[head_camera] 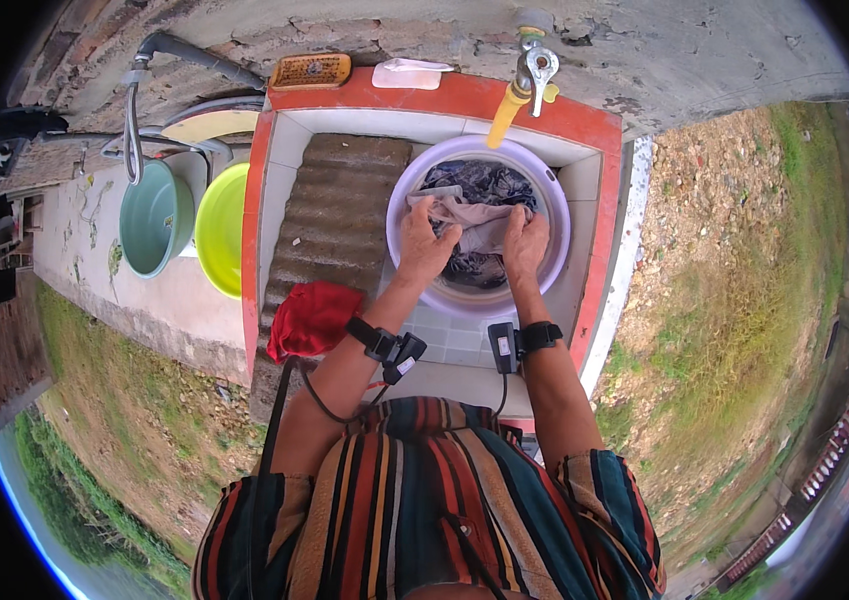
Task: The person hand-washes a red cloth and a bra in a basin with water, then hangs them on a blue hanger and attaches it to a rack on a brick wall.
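Observation:
A purple plastic basin (561, 255) sits in a tiled wash sink, holding wet dark patterned cloth (475, 268). Over it my two hands stretch a pale pinkish-grey cloth (481, 234). My left hand (424, 244) grips the cloth near its light band, at the basin's left side. My right hand (525, 244) pinches the same cloth at the right. Parts of the cloth are hidden under my fingers. Just beyond the hands, a metal tap (537, 67) with a yellow hose (504, 120) points down at the basin's far rim.
Left of the basin lies a ridged washing slab (338, 202), with a red cloth (315, 319) on it. A red-painted rim (439, 97) bounds the sink and bears a scrubbing brush (311, 70) and a soap dish (411, 73). Green (154, 217) and yellow-green (223, 229) basins stand farther left.

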